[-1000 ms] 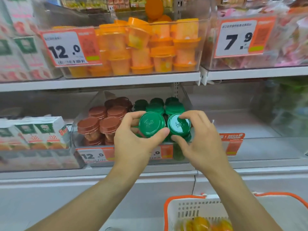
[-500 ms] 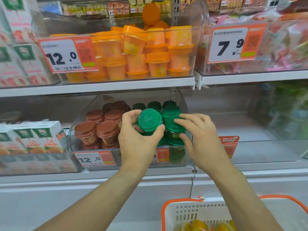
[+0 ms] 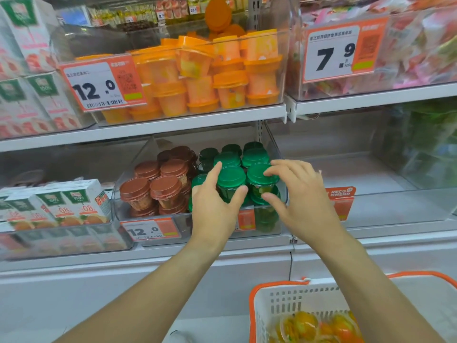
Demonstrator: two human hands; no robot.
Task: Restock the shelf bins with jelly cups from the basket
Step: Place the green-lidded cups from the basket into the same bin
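Both hands are at the front of the clear shelf bin point(image 3: 277, 154) on the lower shelf, setting two green-lidded jelly cups on top of the green stack. The left hand point(image 3: 215, 206) has its grip curled round the left green cup point(image 3: 231, 180), thumb on the near side and forefinger up along the far side of the lid. The right hand point(image 3: 296, 196) has its grip half open about the right green cup point(image 3: 261, 175): fingertips rest on the lid edge and the thumb lies against the cup's side lower down. Whether it pinches or only steadies the cup I cannot tell.

This looks like the placing step, nearly done. The next move calls for letting go without toppling the stack, then reaching down to the orange-rimmed basket point(image 3: 277, 300), where orange jelly cups point(image 3: 304, 323) wait, likely for the upper bin of orange cups point(image 3: 222, 78).
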